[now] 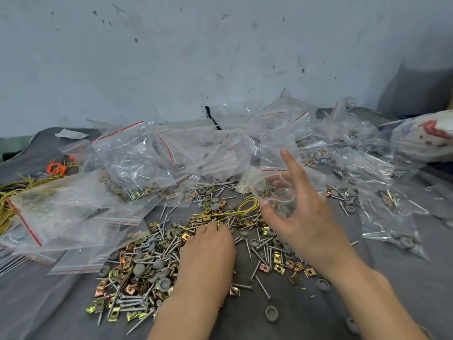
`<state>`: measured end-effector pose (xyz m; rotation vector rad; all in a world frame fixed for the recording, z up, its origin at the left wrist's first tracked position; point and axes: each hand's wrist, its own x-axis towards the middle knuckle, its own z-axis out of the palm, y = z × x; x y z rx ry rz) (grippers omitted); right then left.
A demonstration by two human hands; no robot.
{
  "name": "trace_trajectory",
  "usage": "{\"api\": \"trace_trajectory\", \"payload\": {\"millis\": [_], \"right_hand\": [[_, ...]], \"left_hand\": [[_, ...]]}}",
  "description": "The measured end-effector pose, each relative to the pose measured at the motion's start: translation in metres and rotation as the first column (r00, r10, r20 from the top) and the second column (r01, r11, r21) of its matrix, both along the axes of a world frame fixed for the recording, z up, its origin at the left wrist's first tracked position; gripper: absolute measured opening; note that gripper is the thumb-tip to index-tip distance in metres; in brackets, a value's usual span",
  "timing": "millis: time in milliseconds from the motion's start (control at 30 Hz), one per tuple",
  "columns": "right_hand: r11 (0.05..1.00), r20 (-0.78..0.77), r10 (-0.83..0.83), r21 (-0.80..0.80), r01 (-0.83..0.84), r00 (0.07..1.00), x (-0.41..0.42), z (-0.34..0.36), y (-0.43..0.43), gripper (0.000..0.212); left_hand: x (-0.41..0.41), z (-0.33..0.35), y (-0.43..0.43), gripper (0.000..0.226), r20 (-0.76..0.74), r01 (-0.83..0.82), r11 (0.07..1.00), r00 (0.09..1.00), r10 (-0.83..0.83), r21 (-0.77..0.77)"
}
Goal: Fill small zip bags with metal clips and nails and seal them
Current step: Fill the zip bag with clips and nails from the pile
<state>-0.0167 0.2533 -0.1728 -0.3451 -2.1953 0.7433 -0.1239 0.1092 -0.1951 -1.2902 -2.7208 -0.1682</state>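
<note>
Right hand (302,218) pinches a small clear zip bag with red seal line (274,196), mouth held open, over the pile of silver nails and brass-coloured metal clips (147,261) on grey cloth (49,303). Left hand (208,253) is knuckles-up on that pile, can't tell if it's grabbing anything.

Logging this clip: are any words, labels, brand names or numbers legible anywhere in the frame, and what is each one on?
No text can be read.
Small zip bag in the right hand, and the other zip bags: red stripe at the seal only, no print.
White bag at the right edge: red printed marks, too blurred to read.
Metal clips and wall: no lettering visible.
</note>
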Motion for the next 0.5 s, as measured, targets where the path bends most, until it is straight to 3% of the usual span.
{"api": "trace_trajectory", "payload": {"millis": [167,300,400,500], "right_hand": [[1.000,0.022,-0.003,0.021,0.002,1.000,-0.002,-0.003,-0.001,0.083],[0.999,0.032,-0.003,0.043,0.001,0.999,-0.003,-0.002,-0.003,0.082],[0.999,0.047,0.007,0.053,-0.010,0.999,-0.003,-0.003,-0.003,0.081],[0.999,0.055,0.014,0.049,-0.017,0.998,-0.003,-0.004,-0.002,0.080]], "left_hand": [[-0.003,0.003,-0.002,0.022,0.059,0.031,0.999,0.998,-0.032,0.021],[-0.014,0.015,-0.012,0.009,0.257,-0.011,0.971,0.965,-0.052,0.240],[-0.029,0.024,-0.021,0.005,0.466,-0.159,0.844,0.877,-0.118,0.513],[-0.041,0.030,-0.025,0.010,0.684,-0.410,0.634,0.678,-0.269,0.655]]}}
